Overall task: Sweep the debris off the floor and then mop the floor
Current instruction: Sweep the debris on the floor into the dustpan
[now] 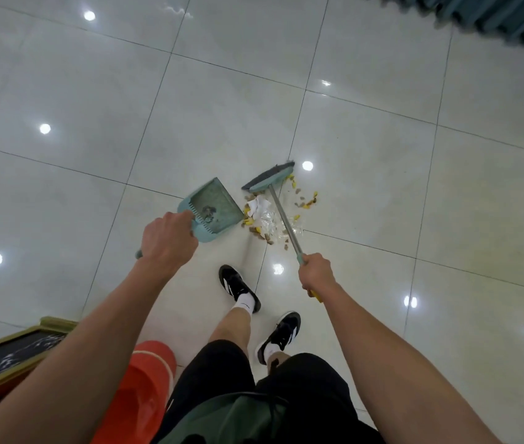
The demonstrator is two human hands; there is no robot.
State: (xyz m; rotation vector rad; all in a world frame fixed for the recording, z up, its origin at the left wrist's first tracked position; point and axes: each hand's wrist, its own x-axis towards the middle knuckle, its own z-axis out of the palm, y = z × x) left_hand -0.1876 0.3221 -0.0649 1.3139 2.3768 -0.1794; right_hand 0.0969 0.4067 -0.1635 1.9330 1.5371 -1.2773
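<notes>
Gripping the dustpan (212, 208) and broom (269, 177), both hands (167, 240) (316, 272) risk flicking mid-frame debris (267, 216) past the pan's lip if the stroke runs fast.

No text, label, brand name or number is legible on anything in view.

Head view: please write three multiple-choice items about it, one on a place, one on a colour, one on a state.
1. Where does the debris pile lie?
A. inside the dustpan
B. on the floor between dustpan and broom head
C. under the shoes

2. What colour is the dustpan?
A. red
B. black
C. teal

3. What does the right hand do?
A. grips the broom handle
B. hangs idle
C. presses the floor

Answers: 1 B, scraps lie beside the pan's mouth; 2 C, teal plastic; 3 A, fingers wrap the handle.
</notes>
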